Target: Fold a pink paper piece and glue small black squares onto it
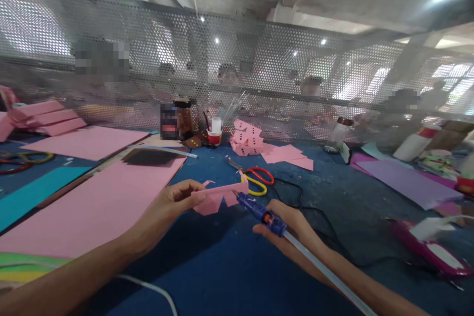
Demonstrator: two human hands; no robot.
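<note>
A large pink sheet (pixel 92 202) lies at the left of the blue table (pixel 222 266). The left hand (pixel 174 205) pinches the left end of a pink paper piece (pixel 217 197), which juts rightward above the table. The nozzle of the glue gun (pixel 259 213) meets its right end. The right hand (pixel 292 227) is curled around the gun, with scissors (pixel 255 177) just behind.

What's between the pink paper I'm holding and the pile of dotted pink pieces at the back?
Scissors with red and yellow handles, on the blue table just behind the pink paper; the head view shows them.
</note>
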